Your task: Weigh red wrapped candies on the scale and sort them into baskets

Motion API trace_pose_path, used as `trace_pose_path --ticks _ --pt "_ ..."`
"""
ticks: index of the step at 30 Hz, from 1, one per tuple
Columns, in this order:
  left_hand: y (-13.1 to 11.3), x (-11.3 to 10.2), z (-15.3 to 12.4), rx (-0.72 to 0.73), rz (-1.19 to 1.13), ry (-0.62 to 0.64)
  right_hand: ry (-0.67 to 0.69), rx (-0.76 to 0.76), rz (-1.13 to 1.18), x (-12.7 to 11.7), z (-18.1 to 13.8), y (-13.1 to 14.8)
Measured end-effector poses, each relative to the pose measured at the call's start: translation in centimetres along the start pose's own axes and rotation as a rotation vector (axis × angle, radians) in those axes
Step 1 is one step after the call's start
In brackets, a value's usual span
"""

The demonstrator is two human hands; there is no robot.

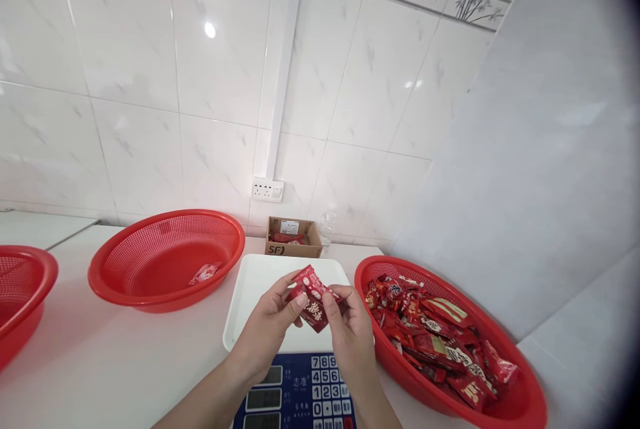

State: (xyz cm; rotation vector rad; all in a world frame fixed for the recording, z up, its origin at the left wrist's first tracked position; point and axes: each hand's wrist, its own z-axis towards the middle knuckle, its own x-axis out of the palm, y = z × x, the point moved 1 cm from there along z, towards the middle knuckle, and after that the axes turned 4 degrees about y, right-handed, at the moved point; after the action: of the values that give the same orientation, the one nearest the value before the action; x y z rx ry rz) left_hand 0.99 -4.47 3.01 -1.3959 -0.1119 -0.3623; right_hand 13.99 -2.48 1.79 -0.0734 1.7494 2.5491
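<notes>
Between my two hands is a red candy packet [315,312] with pale lettering, held up over the white tray of a weighing scale [255,275]. My left hand [273,315] pinches its left side between thumb and fingers. On the right side, my right hand [347,322] grips it the same way. Part of the packet is hidden behind my fingers, and I cannot tell whether it is one packet or two overlapping. Below the hands lies the scale's blue keypad panel [295,382], partly covered by my forearms.
At the right stands a red basket [367,269] heaped with red packets [440,335]. A red basket [165,295] at the left holds one pinkish packet [205,273]. Another red basket [30,255] is at the left edge. Behind the scale sits a cardboard box [293,250] near the wall.
</notes>
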Motion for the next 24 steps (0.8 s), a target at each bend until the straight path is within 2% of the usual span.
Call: trace_pose_path --ticks 5,7,11,13,19,24 --pt "0.5 -0.2 0.0 -0.058 0.018 -0.073 -0.135 0.026 0.052 -0.2 -0.1 -0.4" --pt "0.6 -0.4 0.1 -0.053 0.053 -0.109 -0.142 0.049 0.131 -0.2 -0.1 -0.6" --pt "0.5 -0.3 0.3 -0.029 0.049 -0.142 -0.032 0.081 0.205 0.2 -0.1 -0.9" --pt "0.5 0.0 0.3 -0.015 -0.013 -0.120 0.020 0.094 0.192 0.5 -0.2 -1.0" --pt "0.6 0.8 0.1 -0.015 -0.147 -0.030 0.035 0.074 0.027 1.0 -0.6 -1.1" --pt "0.3 0.0 0.2 -0.007 -0.050 -0.033 0.227 0.080 0.009 0.5 -0.7 -0.6"
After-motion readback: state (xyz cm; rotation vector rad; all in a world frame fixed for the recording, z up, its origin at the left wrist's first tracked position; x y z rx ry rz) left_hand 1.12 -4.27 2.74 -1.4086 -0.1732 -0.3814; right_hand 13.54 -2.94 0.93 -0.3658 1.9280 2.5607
